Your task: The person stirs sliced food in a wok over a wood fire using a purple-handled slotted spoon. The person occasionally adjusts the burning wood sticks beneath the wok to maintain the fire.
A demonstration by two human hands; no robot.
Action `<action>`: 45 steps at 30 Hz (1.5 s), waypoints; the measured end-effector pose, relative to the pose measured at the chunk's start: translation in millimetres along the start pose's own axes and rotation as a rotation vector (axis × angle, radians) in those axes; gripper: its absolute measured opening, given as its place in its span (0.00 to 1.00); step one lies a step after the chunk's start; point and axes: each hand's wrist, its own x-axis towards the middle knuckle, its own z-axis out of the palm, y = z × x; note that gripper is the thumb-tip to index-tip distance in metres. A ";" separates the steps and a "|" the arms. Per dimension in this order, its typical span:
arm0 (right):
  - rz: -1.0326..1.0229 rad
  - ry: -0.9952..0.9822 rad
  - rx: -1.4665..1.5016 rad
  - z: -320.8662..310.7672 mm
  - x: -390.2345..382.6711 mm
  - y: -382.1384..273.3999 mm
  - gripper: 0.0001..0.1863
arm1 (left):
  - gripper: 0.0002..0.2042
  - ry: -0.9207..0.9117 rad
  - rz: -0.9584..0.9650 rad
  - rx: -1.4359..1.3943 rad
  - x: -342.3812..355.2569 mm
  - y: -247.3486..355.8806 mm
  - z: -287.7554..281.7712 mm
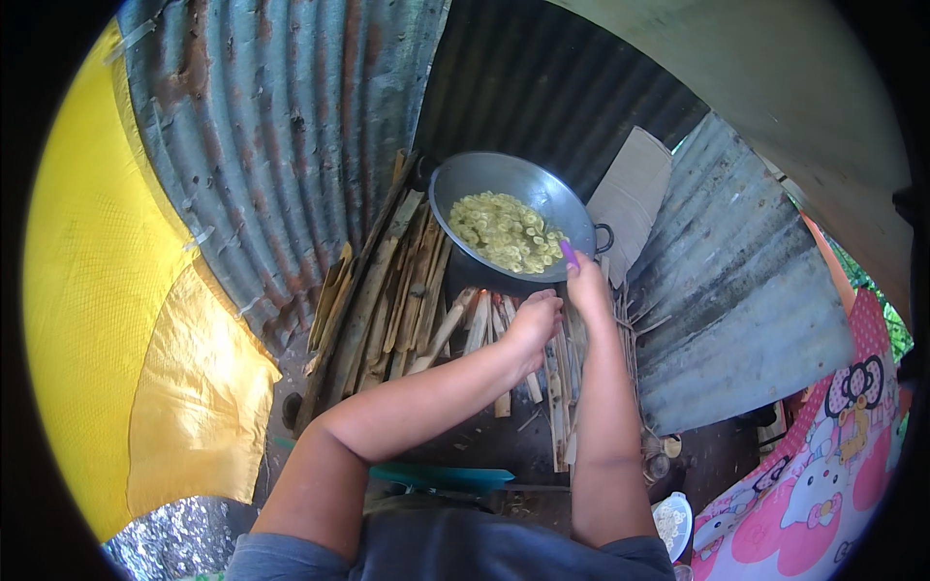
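A wide metal wok with loop handles sits over a wood fire. Many pale yellow-green ring-like slices float in the liquid inside it. My right hand is closed around a small purple object at the wok's near right rim; its kind cannot be made out. Just left of it and lower, my left hand is closed with its fingers curled, near the wok's front edge. What it holds, if anything, is hidden.
Split firewood lies left of and beneath the wok, with a small glow of fire. Corrugated metal sheets surround the hearth. A cardboard piece leans at right. A white bowl with pale pieces stands at the lower right.
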 end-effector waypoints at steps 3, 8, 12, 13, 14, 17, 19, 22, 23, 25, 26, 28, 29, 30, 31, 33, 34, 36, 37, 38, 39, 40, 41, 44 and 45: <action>-0.103 -0.010 -0.069 -33.0 -44.3 -8.5 0.18 | 0.18 0.019 -0.012 -0.057 -1.2 -2.3 -2.1; -0.129 0.000 -0.189 -102.1 -111.7 -28.3 0.18 | 0.16 0.021 -0.046 -0.150 -3.5 -14.9 11.8; -0.006 -0.201 -0.289 -100.8 -118.4 -43.4 0.20 | 0.15 -0.067 -0.042 -0.162 -8.3 -35.3 26.5; -0.032 -0.162 -0.289 -96.6 -116.2 -44.7 0.20 | 0.16 -0.111 -0.028 -0.141 -10.0 -39.1 27.7; -0.086 -0.156 -0.246 -94.1 -116.9 -44.0 0.21 | 0.16 -0.106 -0.032 -0.141 -12.1 -42.0 27.3; -0.185 0.026 -0.248 -93.3 -120.5 -35.0 0.19 | 0.17 -0.070 -0.051 -0.139 -15.2 -42.6 23.9; -0.116 0.022 -0.276 -94.5 -123.1 -29.9 0.19 | 0.17 -0.002 -0.082 -0.152 -16.8 -40.9 21.8; -0.120 0.051 -0.271 -95.4 -124.6 -29.6 0.17 | 0.16 -0.003 -0.063 -0.158 -20.4 -38.0 21.0; -0.162 0.054 -0.257 -92.7 -122.7 -33.1 0.16 | 0.16 -0.029 -0.076 -0.141 -21.8 -36.5 20.0; -0.259 0.087 -0.217 -89.2 -121.6 -40.0 0.15 | 0.16 -0.072 -0.078 -0.120 -25.8 -33.0 15.6; -0.165 0.084 -0.233 -88.0 -122.6 -43.5 0.15 | 0.16 -0.070 -0.096 -0.108 -27.1 -30.1 12.5; -0.173 0.149 -0.187 -85.2 -124.4 -50.8 0.15 | 0.13 -0.034 -0.056 -0.128 -28.0 -22.7 6.9; -0.110 0.149 -0.198 -86.0 -126.7 -52.8 0.15 | 0.13 -0.021 -0.048 -0.129 -28.4 -19.0 4.0; -0.073 0.070 -0.195 -85.1 -128.1 -55.4 0.16 | 0.13 -0.007 -0.045 -0.129 -28.6 -15.8 2.1; 0.015 0.010 -0.219 -87.3 -130.4 -55.9 0.17 | 0.13 -0.010 -0.034 -0.127 -28.5 -13.3 1.9; 0.048 -0.049 -0.233 -88.6 -131.3 -56.1 0.17 | 0.13 0.000 -0.026 -0.124 -29.3 -12.4 4.5; -0.008 -0.022 -0.215 -88.1 -129.5 -55.4 0.17 | 0.14 -0.062 -0.030 -0.135 -30.5 -14.0 6.6; -0.135 0.000 -0.172 -87.0 -124.8 -52.6 0.17 | 0.16 -0.148 -0.014 -0.158 -31.5 -17.0 10.1; -0.115 0.005 -0.108 -85.3 -121.8 -51.5 0.17 | 0.16 -0.141 -0.021 -0.144 -31.7 -18.1 10.4; -0.050 0.018 -0.124 -82.9 -118.5 -49.7 0.17 | 0.16 -0.091 -0.016 -0.136 -30.8 -18.5 9.7; -0.028 0.035 -0.121 -79.9 -115.7 -48.8 0.16 | 0.15 -0.052 -0.018 -0.133 -29.2 -18.1 8.4; -0.055 0.098 -0.101 -76.8 -113.9 -47.7 0.16 | 0.15 0.000 -0.026 -0.128 -26.8 -16.8 6.1; -0.020 0.114 -0.119 -73.6 -112.0 -47.6 0.16 | 0.15 0.005 -0.004 -0.148 -23.1 -14.2 4.3; -0.018 -0.031 -0.100 -66.6 -108.7 -46.4 0.16 | 0.15 -0.024 0.016 -0.200 -13.8 -9.1 3.8; -0.067 -0.060 -0.075 -65.0 -106.0 -45.4 0.16 | 0.15 -0.109 0.046 -0.198 -12.8 -8.6 4.4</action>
